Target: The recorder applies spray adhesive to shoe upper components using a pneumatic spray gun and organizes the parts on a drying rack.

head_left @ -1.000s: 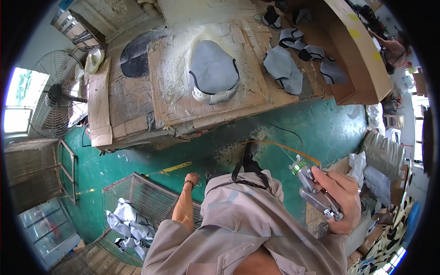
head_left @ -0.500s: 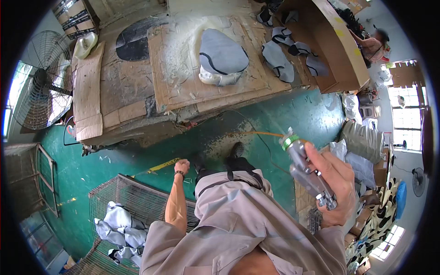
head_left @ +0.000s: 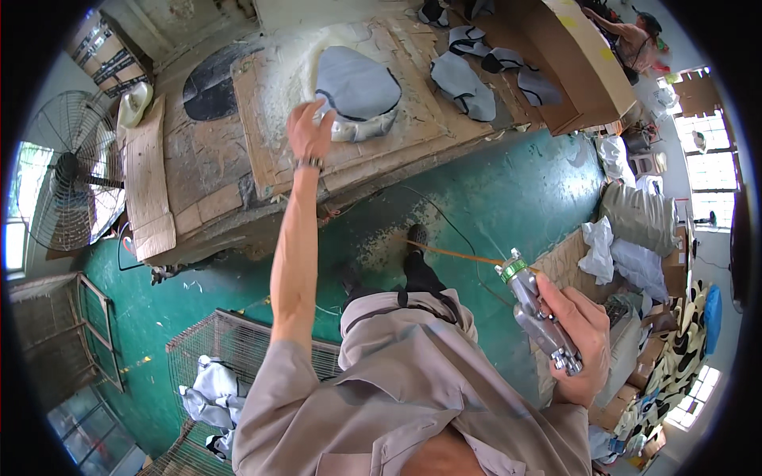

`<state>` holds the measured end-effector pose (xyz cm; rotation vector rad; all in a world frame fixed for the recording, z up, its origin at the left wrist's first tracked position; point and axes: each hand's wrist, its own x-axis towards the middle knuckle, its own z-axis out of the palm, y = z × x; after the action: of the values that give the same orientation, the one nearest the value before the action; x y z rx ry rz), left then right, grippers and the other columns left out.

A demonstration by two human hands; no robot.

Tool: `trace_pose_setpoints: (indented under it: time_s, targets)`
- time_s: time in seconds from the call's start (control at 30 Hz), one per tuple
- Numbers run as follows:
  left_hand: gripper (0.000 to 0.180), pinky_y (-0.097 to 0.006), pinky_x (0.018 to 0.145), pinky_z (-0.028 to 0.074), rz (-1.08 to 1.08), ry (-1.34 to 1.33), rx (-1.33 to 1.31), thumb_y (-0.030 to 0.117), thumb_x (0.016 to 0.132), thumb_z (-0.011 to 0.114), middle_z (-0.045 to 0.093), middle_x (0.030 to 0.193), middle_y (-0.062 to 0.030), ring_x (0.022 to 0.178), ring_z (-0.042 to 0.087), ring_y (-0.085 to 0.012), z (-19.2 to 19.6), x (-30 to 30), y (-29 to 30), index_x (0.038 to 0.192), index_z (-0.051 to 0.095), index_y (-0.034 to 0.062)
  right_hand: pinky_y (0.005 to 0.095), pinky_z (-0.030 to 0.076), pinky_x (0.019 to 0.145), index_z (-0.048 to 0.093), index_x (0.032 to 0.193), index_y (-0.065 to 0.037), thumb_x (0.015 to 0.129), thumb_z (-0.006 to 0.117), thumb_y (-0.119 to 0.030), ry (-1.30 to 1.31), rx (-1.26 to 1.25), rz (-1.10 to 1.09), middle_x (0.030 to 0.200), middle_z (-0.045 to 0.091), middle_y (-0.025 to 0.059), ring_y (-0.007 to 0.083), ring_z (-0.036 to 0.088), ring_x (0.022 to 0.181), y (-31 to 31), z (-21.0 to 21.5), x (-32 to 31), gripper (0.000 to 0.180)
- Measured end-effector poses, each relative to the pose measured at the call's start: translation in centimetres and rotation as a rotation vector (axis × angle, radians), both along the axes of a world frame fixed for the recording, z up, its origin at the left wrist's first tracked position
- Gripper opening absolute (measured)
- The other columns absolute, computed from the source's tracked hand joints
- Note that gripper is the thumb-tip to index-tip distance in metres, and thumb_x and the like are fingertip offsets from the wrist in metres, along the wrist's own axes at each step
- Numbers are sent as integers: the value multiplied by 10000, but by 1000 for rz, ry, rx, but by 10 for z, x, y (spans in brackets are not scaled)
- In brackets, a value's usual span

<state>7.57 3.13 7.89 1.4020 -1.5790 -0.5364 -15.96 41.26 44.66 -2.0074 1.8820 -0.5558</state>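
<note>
My right hand [head_left: 585, 327] is wrapped round a metal spray gun [head_left: 540, 311] with a green ring, held over the floor at the right. An orange hose [head_left: 456, 252] shows beside the gun. A grey fabric piece [head_left: 357, 81] with black trim lies on a pale padded form [head_left: 365, 129] on the workbench. Stretched out over the bench, my left hand [head_left: 309, 133] is at the piece's near left edge. Its fingers are bent and apart, with nothing visible in them; whether they touch the edge I cannot tell.
Cardboard [head_left: 258, 155] covers the bench. More grey and black pieces [head_left: 464, 87] lie beside an open carton [head_left: 591, 95]. A wire rack [head_left: 198, 341] with grey pieces stands at lower left, a large fan [head_left: 67, 166] at far left. Another person [head_left: 635, 44] is at far right.
My left hand has gone from beside my body up and forward to the grey piece on the bench. The spray gun stays in my right hand, slightly lower. The whole view has shifted a little.
</note>
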Motion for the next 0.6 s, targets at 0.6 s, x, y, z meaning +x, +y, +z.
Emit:
trace_pose_setpoints:
  time_s: [0.6]
  targets:
    - [463,-479,1238,324,-129,-684,337,342,795,841,442,1626,-143,1512,372,-359,-19,-37,-114,1253,774,346,386,547,651,537,1482,41,730,773,-131,-343,102,257,913,685,128,290,672,747,-59,-45,-261,807]
